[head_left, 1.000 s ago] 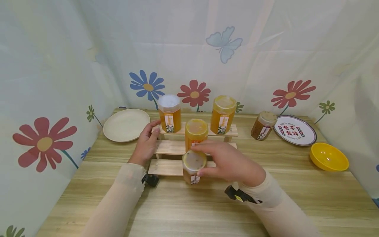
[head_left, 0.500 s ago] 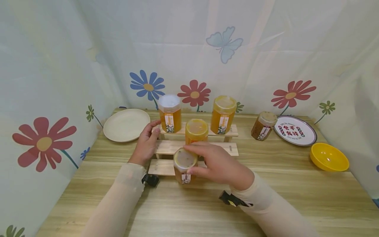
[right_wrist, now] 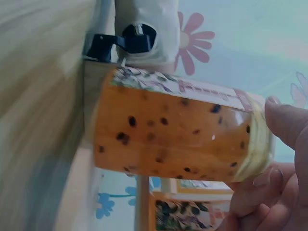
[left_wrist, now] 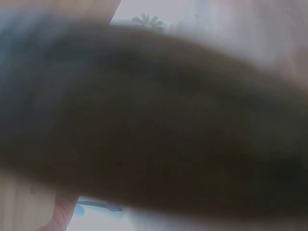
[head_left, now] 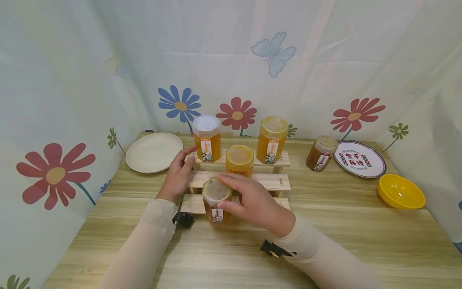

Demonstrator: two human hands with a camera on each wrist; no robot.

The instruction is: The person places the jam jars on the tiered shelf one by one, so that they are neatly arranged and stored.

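Note:
My right hand [head_left: 258, 204] grips a hexagonal jar [head_left: 216, 194] near its lid, thumb in front and fingers behind. In the right wrist view, the jar [right_wrist: 173, 134] shows orange contents with dark seeds. It stands upright over the bottom step of a three-step wooden stand [head_left: 270, 181], left of the middle. At the left end of the top step, my left hand [head_left: 177, 172] holds the stand. Two amber jars, a white-lidded one [head_left: 207, 140] and a yellow-lidded one [head_left: 271, 140], are on the top step. Another amber jar [head_left: 239, 158] stands on the middle step, partly hidden.
Beyond the stand's left end lies a cream plate [head_left: 154, 152]. To the right are a dark seeded jar [head_left: 321, 153], a white plate with red lettering [head_left: 359, 158] and a yellow bowl [head_left: 401, 191]. A dark blur covers most of the left wrist view.
My right hand has moved the seeded jar leftward along the bottom step, uncovering more of the stand's right side. The left hand has stayed in place.

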